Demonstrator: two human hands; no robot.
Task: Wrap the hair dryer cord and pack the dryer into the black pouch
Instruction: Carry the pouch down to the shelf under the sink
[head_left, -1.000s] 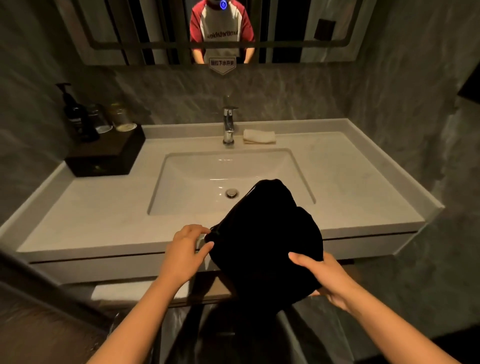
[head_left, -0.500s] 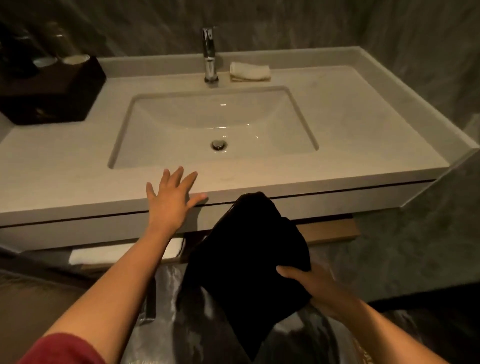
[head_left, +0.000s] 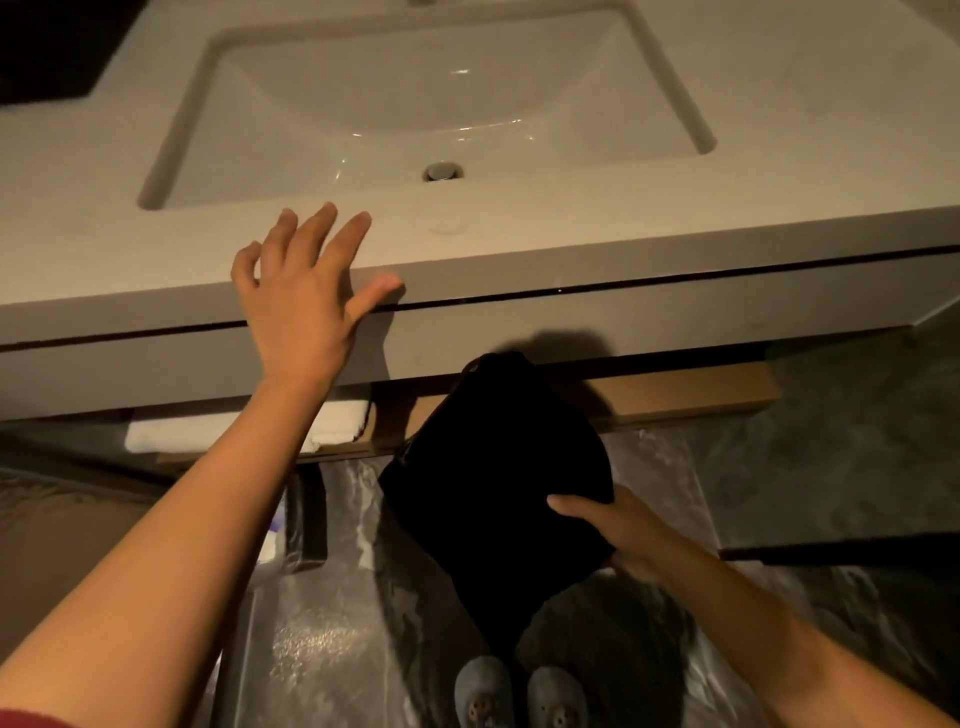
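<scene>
Black pouch (head_left: 498, 467) now lower, off counter, down by shelf (head_left: 675, 389) at 6 o'clock. Right hand (head_left: 618, 530) grips pouch. Left hand (head_left: 306, 301) let go, fingers spread on counter edge (head_left: 571, 260). Packing looks done; maybe stowing next.

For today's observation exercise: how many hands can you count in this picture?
2. The left hand rests open on the counter's front edge; the right hand grips the black pouch below the counter.
</scene>
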